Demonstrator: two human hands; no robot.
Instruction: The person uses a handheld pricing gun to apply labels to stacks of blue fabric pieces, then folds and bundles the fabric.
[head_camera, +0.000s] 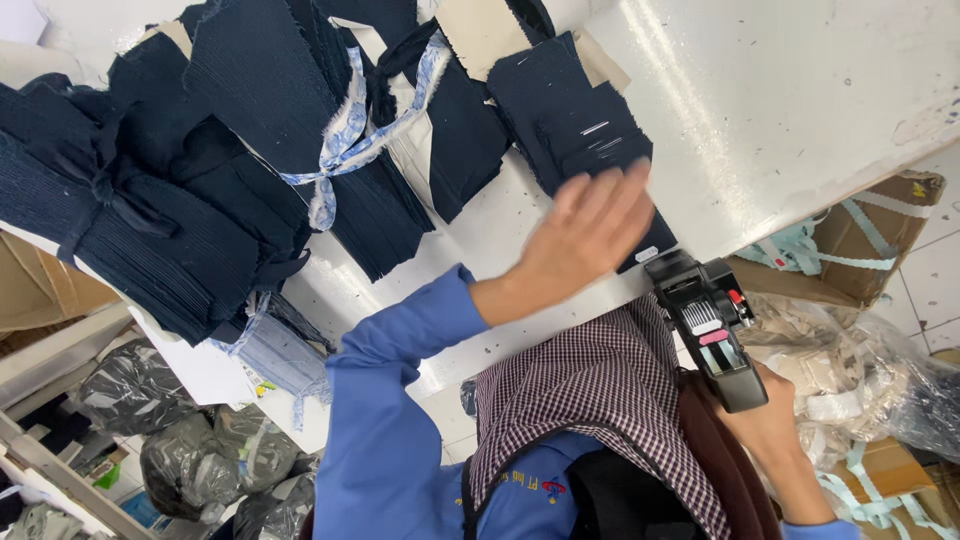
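1. My left hand (585, 235) is flat and open, fingers spread out, holding nothing. It lies on a small stack (580, 125) of dark blue cloth pieces at the edge of the white table (790, 110).

2. My right hand (765, 415) is closed tight round the handle of a black label gun (710, 325). The gun sits just off the table edge, close to the stack, with its front end pointing at the cloth.

3. A tiny white label (646, 254) sits near my left fingertips, by the bottom edge of the stack.

4. To do this well, I think I should press the top piece flat, bring the gun down straight, and keep my fingers out of its way — a wrinkle would make the label sit crooked.

5. More cloth lies to the left in big bundles (150, 200); one is tied with a pale blue strip (350, 130).

6. Hard to see:
   - My left hand is blurry, so I cannot tell if it presses down or just brushes the cloth.
   - My checked apron (590, 400) hides the table edge below the hand.
   - The gun hides most of my right fingers.
   - Bags and a box (880, 240) sit low on the floor — what is in them I cannot make out.
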